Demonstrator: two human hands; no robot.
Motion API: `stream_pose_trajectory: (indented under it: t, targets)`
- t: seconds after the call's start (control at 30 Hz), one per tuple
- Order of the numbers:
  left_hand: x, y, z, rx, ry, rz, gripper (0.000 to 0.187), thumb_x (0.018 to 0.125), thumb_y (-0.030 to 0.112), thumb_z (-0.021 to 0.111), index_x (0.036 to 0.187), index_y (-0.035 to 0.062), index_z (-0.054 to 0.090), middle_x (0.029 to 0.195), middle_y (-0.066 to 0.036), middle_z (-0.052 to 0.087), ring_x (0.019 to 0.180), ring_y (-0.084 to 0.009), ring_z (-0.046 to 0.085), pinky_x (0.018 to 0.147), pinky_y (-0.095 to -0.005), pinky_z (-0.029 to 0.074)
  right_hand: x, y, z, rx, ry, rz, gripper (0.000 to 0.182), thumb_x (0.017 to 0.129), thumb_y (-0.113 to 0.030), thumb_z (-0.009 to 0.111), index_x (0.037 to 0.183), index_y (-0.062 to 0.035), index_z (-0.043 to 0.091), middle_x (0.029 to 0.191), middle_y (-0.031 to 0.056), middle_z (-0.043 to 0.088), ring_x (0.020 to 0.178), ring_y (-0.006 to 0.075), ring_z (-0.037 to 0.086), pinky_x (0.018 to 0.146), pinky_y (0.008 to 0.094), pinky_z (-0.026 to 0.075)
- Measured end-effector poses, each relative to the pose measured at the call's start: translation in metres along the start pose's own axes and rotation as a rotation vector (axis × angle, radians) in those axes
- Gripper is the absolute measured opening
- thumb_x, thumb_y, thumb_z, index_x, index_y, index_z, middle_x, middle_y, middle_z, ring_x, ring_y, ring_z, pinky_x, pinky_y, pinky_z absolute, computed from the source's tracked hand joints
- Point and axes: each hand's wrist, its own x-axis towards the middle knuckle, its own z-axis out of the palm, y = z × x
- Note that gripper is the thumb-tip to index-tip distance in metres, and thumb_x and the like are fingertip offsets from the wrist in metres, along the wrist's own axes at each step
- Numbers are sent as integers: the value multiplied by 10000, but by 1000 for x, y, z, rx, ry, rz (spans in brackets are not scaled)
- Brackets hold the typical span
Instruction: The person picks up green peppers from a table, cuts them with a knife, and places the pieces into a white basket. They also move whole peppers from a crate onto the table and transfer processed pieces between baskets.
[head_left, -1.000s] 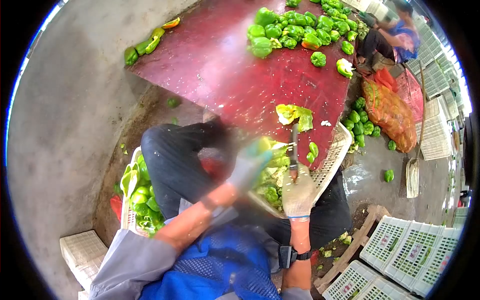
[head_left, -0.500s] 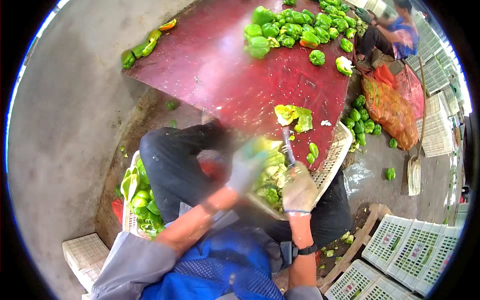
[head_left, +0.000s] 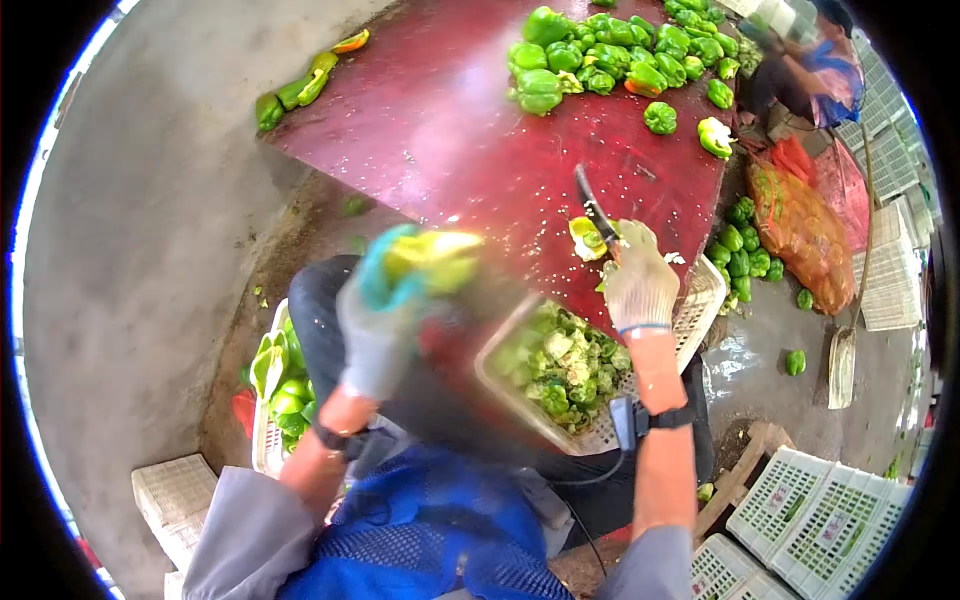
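Observation:
My left hand (head_left: 372, 335), in a grey and teal glove, is closed around a yellow-green bell pepper (head_left: 440, 258), both smeared by motion. It hangs over my left leg. In its pale knit glove, my right hand (head_left: 643, 283) grips a curved knife (head_left: 592, 205), whose blade points up and away over the red tabletop (head_left: 480, 170). Right by the knife lies a cut pepper piece (head_left: 584, 240) with a pale core. Below both hands, a white basket (head_left: 497, 345) between my legs holds green pepper scraps and cores (head_left: 570, 365).
Whole green peppers (head_left: 600, 55) are heaped at the table's far side. A second basket (head_left: 263, 440) of peppers stands at my left. On the right are a full orange mesh sack (head_left: 800, 235), white crates (head_left: 820, 510), a broom (head_left: 842, 365) and a seated person (head_left: 815, 75).
My left hand has swung left, away from the scrap basket, with the pepper. My right hand has moved up and right, lifting the knife's tip. The view has shifted slightly.

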Motion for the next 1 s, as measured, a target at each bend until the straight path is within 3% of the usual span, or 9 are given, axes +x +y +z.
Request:
stream_pose_trajectory:
  t: [0.17,0.4,0.53,0.67,0.73,0.8,0.9,0.93,1.0]
  targets:
    - [5,22,-142,411,223,99,535,1022,-83,607,1550,-39,680,1244,-33,774,998,-71,688,879,-249,584,51,17,23,-225,-495,-110,291,1049,-115,625,1336,-109,674,1237,209,786,1095,439,799,910,555,647]
    - [-70,-4,-303,900,340,-125,387,965,43,713,1340,16,807,1029,-92,845,901,-124,716,862,-341,609,69,30,59,-201,-435,-59,140,992,-154,682,1095,-112,768,1029,260,808,1052,489,789,919,620,612]
    - [-116,-7,-330,1265,451,24,362,982,119,756,1342,100,788,1178,-191,836,1026,-399,816,904,-474,641,61,29,59,-62,-353,42,192,996,-145,638,1097,-81,789,1053,306,786,1068,549,745,936,630,584]
    - [-172,-62,-350,1507,370,167,418,983,88,725,1397,130,760,1206,-162,815,1036,-392,809,911,-494,652,47,65,75,287,-286,57,248,959,-140,706,1162,-33,797,944,232,802,923,418,794,856,543,604]
    - [-200,-88,-349,1637,35,-348,427,1001,191,722,1426,151,735,1231,-143,815,1042,-386,807,905,-510,658,44,56,62,478,-294,150,279,950,-136,732,1195,-23,799,891,189,801,872,357,796,822,507,607]
    - [-221,-98,-346,1578,-168,-516,477,995,332,752,1437,154,732,1260,-159,811,1106,-389,800,964,-533,647,38,25,27,548,-449,748,324,944,-136,778,1245,-17,791,808,84,745,827,273,757,797,439,604]
    - [-200,-68,-328,1459,-110,-713,563,988,429,770,1477,155,715,1320,-189,797,1191,-394,781,1050,-554,614,-4,35,40,969,-357,720,377,951,-79,759,1322,-13,751,988,63,750,926,284,755,886,423,616]
    - [-188,-56,-326,1430,-4,-678,608,999,460,776,1519,154,699,1350,-205,791,1219,-385,775,1096,-544,593,-15,29,39,1247,-296,721,414,941,-50,752,1352,0,734,1077,66,756,970,277,753,918,422,618]
    - [-173,-83,-347,1543,312,-84,552,1035,481,750,1492,173,718,1241,-207,810,1150,-424,784,984,-569,619,-33,3,24,1391,-314,746,488,925,-2,748,1408,21,688,1225,87,749,1054,278,753,965,437,618]
